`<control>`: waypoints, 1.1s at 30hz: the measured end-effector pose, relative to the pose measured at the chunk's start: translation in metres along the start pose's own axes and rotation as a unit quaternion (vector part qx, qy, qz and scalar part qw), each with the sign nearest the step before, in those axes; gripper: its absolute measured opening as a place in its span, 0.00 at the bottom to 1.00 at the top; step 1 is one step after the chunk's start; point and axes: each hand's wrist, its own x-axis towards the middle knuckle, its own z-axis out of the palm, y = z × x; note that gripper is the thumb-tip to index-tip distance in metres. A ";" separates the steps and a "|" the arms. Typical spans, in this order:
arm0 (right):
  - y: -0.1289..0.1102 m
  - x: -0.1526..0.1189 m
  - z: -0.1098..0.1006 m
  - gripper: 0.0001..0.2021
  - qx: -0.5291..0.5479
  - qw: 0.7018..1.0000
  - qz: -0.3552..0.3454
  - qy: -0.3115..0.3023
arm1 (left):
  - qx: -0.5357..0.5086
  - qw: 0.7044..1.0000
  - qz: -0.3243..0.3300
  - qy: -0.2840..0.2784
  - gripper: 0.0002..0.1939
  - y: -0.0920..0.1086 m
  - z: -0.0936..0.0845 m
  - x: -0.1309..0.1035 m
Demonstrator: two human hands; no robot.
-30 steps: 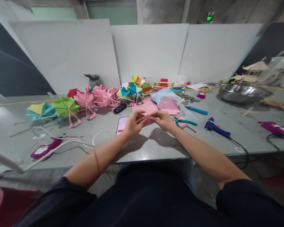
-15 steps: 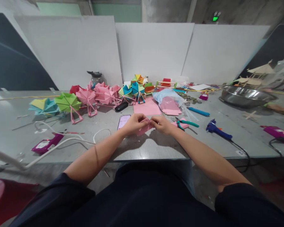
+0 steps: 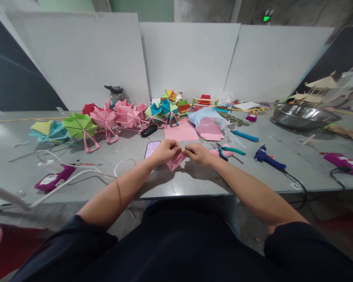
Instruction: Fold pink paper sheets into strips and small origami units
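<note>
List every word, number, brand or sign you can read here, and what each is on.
No text reads clearly.
Phone: screen digits, too blurred to quote.
Green lit sign: characters too small to read.
Left purple tool: pale label, print too blurred.
Right purple tool: pale label, likewise.
Small white tag at right: any print is too small.

Both forearms extend forward, converging. Left hand [image 3: 166, 152] and right hand [image 3: 197, 153] face each other closely, fingers curled, thumbs and fingertips pinched.
</note>
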 end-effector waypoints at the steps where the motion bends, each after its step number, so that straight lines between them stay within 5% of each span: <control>1: -0.001 0.000 0.000 0.22 0.004 1.000 -0.002 0.003 | 0.000 1.000 0.001 0.004 0.09 0.002 0.000 -0.001; 10: -0.016 -0.004 -0.014 0.28 -0.021 0.998 0.011 0.061 | -0.015 0.999 -0.010 0.038 0.10 0.007 0.008 -0.003; 12: -0.022 -0.010 -0.032 0.26 -0.107 0.988 0.026 0.110 | -0.017 0.999 -0.013 0.045 0.10 0.005 0.009 -0.003; 15: -0.018 -0.029 -0.070 0.20 -0.208 0.953 0.137 0.174 | -0.019 0.999 -0.021 0.031 0.11 0.005 0.008 -0.003; 20: 0.020 -0.083 -0.123 0.10 -0.268 0.922 0.272 0.062 | -0.050 0.996 0.007 -0.077 0.12 0.007 0.014 -0.007; 23: 0.042 -0.109 -0.131 0.13 -0.261 0.922 0.287 0.005 | -0.016 0.987 0.041 -0.152 0.10 0.016 0.029 -0.001; 25: 0.049 -0.117 -0.128 0.14 -0.281 0.916 0.286 -0.009 | 0.049 0.981 0.057 -0.180 0.17 0.026 0.044 0.009; 28: 0.052 -0.119 -0.122 0.13 -0.319 0.904 0.283 -0.018 | 0.177 0.956 0.093 -0.217 0.31 0.045 0.071 0.033; 33: 0.049 -0.115 -0.114 0.10 -0.346 0.884 0.315 -0.007 | 0.264 0.924 0.089 -0.260 0.31 0.055 0.109 0.063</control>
